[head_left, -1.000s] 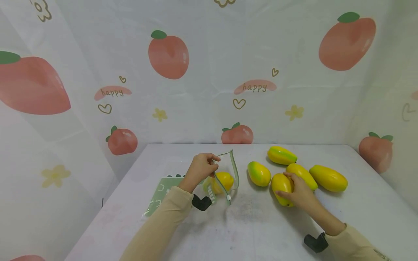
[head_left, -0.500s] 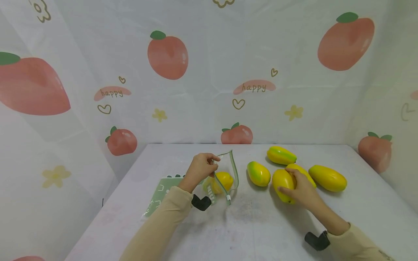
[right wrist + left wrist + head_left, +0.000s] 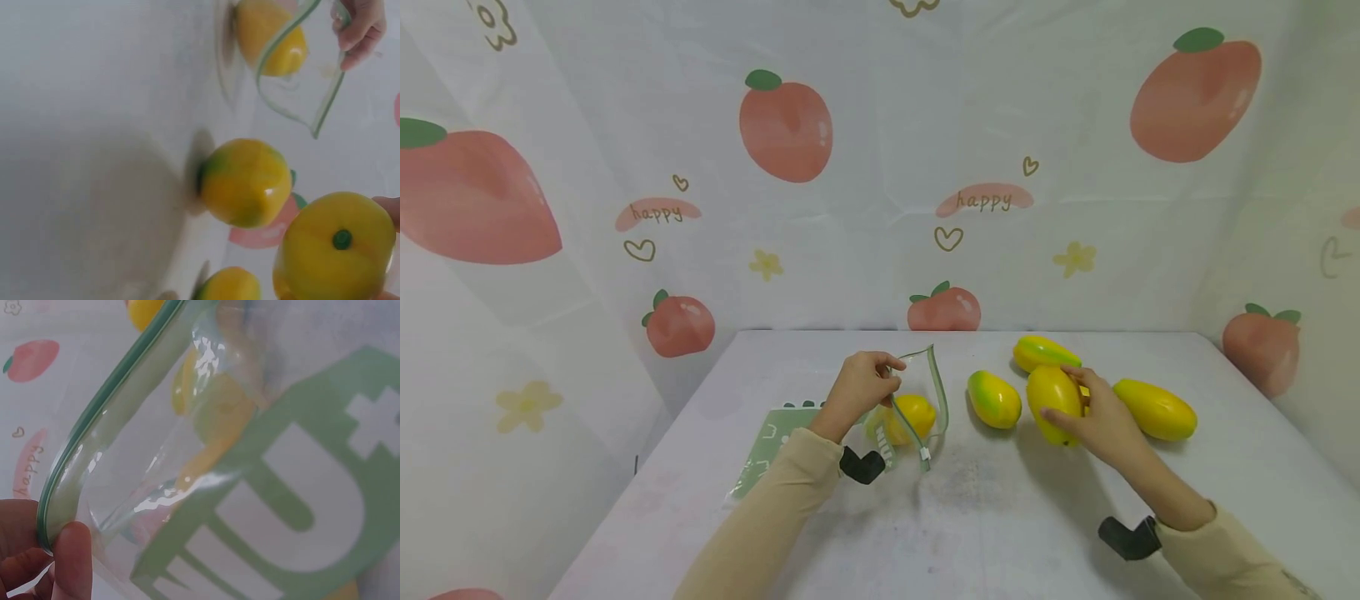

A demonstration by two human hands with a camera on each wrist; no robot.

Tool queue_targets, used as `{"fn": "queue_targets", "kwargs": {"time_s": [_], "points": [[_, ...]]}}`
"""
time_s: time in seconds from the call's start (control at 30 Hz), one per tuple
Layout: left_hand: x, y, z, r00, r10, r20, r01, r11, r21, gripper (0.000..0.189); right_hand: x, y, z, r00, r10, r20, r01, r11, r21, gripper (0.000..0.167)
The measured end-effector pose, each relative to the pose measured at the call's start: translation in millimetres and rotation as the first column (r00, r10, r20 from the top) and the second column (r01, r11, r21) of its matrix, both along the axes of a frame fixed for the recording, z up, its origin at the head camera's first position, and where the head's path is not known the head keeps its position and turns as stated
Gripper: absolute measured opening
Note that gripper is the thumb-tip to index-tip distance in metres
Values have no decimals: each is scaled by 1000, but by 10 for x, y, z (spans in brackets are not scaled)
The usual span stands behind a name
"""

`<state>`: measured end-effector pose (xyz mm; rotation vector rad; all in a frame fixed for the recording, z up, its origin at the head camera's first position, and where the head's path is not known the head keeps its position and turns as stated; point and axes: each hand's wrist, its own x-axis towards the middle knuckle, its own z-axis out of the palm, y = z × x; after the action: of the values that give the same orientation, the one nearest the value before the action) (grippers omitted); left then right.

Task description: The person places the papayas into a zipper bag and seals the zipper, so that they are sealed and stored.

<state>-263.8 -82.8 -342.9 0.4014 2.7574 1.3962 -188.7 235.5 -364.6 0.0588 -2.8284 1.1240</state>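
Observation:
My left hand [image 3: 865,387] pinches the green-edged rim of a clear zip bag [image 3: 281,519], thumb [image 3: 74,556] on one side. The bag stands with its mouth apart, a white slider [image 3: 925,455] at the near end of the rim. Inside lies one yellow papaya [image 3: 917,418]. To the right, my right hand [image 3: 1101,425] grips another papaya [image 3: 1051,400], thumb on the near side and fingers over the far side. This papaya is raised above the table, its green stem end showing in the right wrist view. Behind that hand, a further papaya is mostly hidden.
A green-and-white papaya [image 3: 994,400] lies between the bag and my right hand. One papaya [image 3: 1037,350] lies at the back, another [image 3: 1157,410] at the right. Left of the bag is a flat green printed packet [image 3: 771,442]. A fruit-print cloth [image 3: 850,250] hangs behind the table.
My right hand has lifted the papaya off the table and moved it slightly away from me, now covering the papaya behind it. The left hand and bag stay still.

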Motion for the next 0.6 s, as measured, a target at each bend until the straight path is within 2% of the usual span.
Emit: {"fn": "queue_targets", "kwargs": {"time_s": [0.13, 0.3, 0.6], "points": [[7, 7, 7, 1000, -7, -2, 7, 1000, 1, 20, -8, -59, 101, 1000, -1, -12, 1, 1000, -27, 82], [3, 7, 2, 1000, -3, -3, 3, 1000, 0, 20, -6, -160, 146, 1000, -12, -19, 10, 997, -78, 82], [5, -6, 1, 1000, 4, -4, -4, 1000, -3, 20, 37, -342, 133, 984, 16, -176, -37, 992, -120, 75]]}}
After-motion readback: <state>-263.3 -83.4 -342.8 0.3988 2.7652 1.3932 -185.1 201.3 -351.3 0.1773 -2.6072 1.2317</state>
